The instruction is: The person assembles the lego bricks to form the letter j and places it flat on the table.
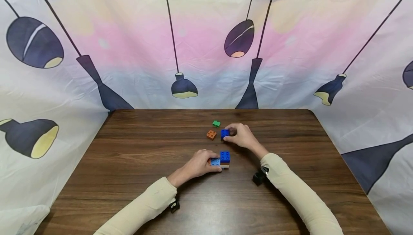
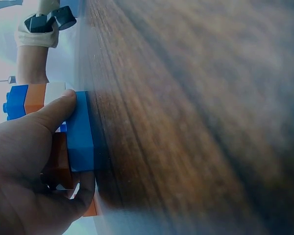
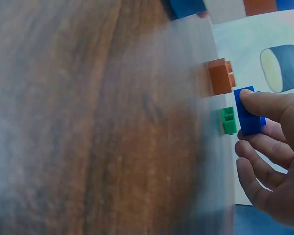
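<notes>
My left hand (image 1: 200,164) grips a built block of bricks near the table's middle, thumb on its near side. A dark blue brick (image 1: 224,155) tops its right end, above orange and white layers; a light blue brick (image 1: 215,162) lies beside it, lower. In the left wrist view the thumb of my left hand (image 2: 24,166) presses a long blue brick (image 2: 81,137) at the bottom. Farther back, my right hand (image 1: 242,135) pinches a blue brick (image 1: 224,133) between thumb and fingers. The right wrist view shows this blue brick (image 3: 248,111) held off the table.
An orange brick (image 1: 211,134) and a small green brick (image 1: 216,123) lie just left of my right hand, towards the back of the brown table (image 1: 135,149). Behind the table hangs a cloth (image 1: 206,48) with printed lamps.
</notes>
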{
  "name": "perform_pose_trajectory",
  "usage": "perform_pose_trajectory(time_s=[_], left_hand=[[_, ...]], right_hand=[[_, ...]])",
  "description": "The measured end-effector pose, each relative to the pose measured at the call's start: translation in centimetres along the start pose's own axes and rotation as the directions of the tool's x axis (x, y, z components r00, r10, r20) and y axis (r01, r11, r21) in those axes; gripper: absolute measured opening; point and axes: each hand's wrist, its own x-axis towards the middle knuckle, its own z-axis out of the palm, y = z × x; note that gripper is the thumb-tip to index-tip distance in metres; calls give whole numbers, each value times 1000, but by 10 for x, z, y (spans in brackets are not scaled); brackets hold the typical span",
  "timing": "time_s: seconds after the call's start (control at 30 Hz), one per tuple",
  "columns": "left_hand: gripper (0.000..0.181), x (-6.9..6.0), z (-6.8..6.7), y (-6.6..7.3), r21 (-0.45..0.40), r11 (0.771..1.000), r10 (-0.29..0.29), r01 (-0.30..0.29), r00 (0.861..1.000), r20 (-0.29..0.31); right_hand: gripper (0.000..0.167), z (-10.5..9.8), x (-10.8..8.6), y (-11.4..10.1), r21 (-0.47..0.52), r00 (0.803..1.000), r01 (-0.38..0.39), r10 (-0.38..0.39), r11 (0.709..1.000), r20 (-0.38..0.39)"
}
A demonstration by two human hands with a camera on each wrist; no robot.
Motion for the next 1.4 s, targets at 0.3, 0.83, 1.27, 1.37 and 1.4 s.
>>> perform_pose_trajectory(time_s=[0.3,0.83,1.27,1.37,1.4], left_hand=[[45,0,1,-2,10,1000,7,-7,1000,-2],[45,-1,3,-2,-1,1000,18,-18,1000,-8],[42,0,1,-1,-4,999,34,-34,999,-11],[42,0,1,0,-7,999,32,-32,999,-18],[42,0,1,0,-6,1000,28,-29,999,-18]], right_hand=[[43,-9,-12,-8,17,999,47,-47,999,-1],[41,-28,-47,-44,3,986,161,-161,987,-34],[41,-30,-75,-59,1,977,213,-213,977,-15],[41,-28,-80,-58,8,975,221,-221,975,-7],[41,-27,-81,-58,10,975,221,-221,975,-4]])
